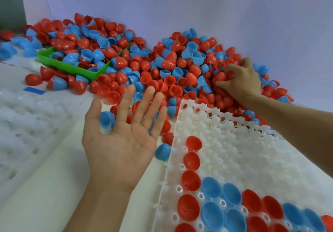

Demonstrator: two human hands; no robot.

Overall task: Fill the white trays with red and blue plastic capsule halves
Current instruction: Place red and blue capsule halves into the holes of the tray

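Left hand [119, 141] palm up, fingers straight and spread, gripping nothing. One blue plastic capsule half [106, 122] sits loose in the crook between its thumb and index finger, rim facing away from the wrist. Beyond the left fingertips lies the big loose pile of red and blue plastic capsule halves [162, 73].

Right hand [237, 80] reaches into the far right part of that pile, fingers curled down and clenched around red plastic capsule halves [222, 76]; how many it grips can't be told.

White perforated plastic tray with round sockets [225, 138] lies between the two forearms, its far edge just under the right wrist. A column of red halves runs along its left edge, just right of the left palm; rows of blue and red halves fill the near end. The middle and far sockets are bare.

Single blue half [163, 151] on the table, touching the tray's left edge, just beside the left little finger's base.

Green plastic rectangular bin [72, 67] holding more halves sits far beyond the left thumb, half buried in the pile.
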